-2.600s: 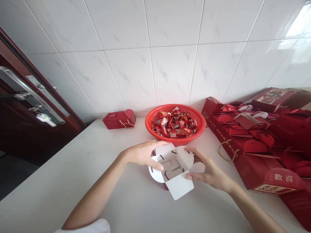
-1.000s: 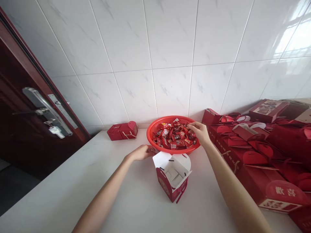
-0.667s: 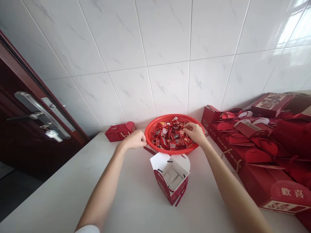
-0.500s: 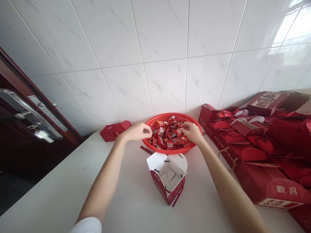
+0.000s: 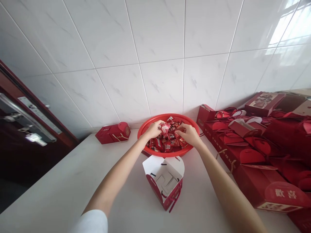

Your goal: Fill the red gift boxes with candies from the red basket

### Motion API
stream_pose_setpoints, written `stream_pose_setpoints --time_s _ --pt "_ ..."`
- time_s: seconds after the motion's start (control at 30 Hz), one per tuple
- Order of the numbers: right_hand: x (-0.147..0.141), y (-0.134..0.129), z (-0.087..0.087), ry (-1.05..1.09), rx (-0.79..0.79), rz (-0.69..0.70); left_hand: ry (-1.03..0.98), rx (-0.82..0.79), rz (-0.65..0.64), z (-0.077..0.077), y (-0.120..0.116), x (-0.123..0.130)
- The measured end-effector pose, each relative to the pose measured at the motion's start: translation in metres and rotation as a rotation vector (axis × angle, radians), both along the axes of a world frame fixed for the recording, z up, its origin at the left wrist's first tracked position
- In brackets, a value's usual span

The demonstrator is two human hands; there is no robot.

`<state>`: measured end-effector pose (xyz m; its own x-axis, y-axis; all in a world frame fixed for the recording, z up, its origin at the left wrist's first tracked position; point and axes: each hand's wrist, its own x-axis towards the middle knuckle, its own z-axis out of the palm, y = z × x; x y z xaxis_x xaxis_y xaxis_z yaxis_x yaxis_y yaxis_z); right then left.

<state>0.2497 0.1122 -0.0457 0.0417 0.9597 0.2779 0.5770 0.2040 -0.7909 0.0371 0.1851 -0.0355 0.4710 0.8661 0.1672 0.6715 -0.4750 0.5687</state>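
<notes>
A red plastic basket (image 5: pixel 143 127) against the wall holds a heap of red wrapped candies (image 5: pixel 167 147). Over its left part, my left hand (image 5: pixel 155 128) pinches a pink and red wrapped candy (image 5: pixel 165 128). My right hand (image 5: pixel 189 134) is over the right part, thumb and fingertips drawn together low among the candies. What they grip, if anything, I cannot make out. In front of the basket, between my forearms, stands an open red gift box (image 5: pixel 165 181) with white inner walls, raised flaps and a dark red cord; its white bottom shows.
A closed red gift box (image 5: pixel 113 132) lies at the back left of the white table (image 5: pixel 80 181). Many red gift boxes (image 5: pixel 264 181) are packed along the right side. Tiled wall (image 5: pixel 160 84) rises behind; a dark door with a handle and keys (image 5: pixel 36 138) is at left.
My left hand has moved right from the basket's left rim to over the candies and now holds one. My right hand stays over the candies. The view has shifted slightly.
</notes>
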Motion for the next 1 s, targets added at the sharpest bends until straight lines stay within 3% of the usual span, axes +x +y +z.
stream_pose_setpoints --time_s 0.2,0.37,0.43,0.67,0.83,1.0 --pt "-0.001 0.001 -0.002 0.005 0.006 0.018 -0.246 0.011 -0.101 -0.002 0.000 0.001" --pt "-0.001 0.000 -0.002 0.009 0.031 0.056 -0.327 -0.078 -0.279 -0.001 -0.007 0.005" --pt "-0.001 -0.001 -0.001 0.014 0.039 0.061 -0.261 -0.093 -0.306 0.000 -0.010 0.007" --pt "-0.001 -0.004 0.003 0.042 0.067 -0.027 0.210 -0.081 -0.096 0.005 -0.011 0.004" --pt "-0.002 -0.003 0.003 0.041 0.047 -0.022 0.466 -0.164 -0.094 0.001 -0.010 0.003" --pt "-0.001 -0.002 0.001 0.031 0.025 -0.032 0.574 -0.210 -0.118 0.001 -0.011 0.008"
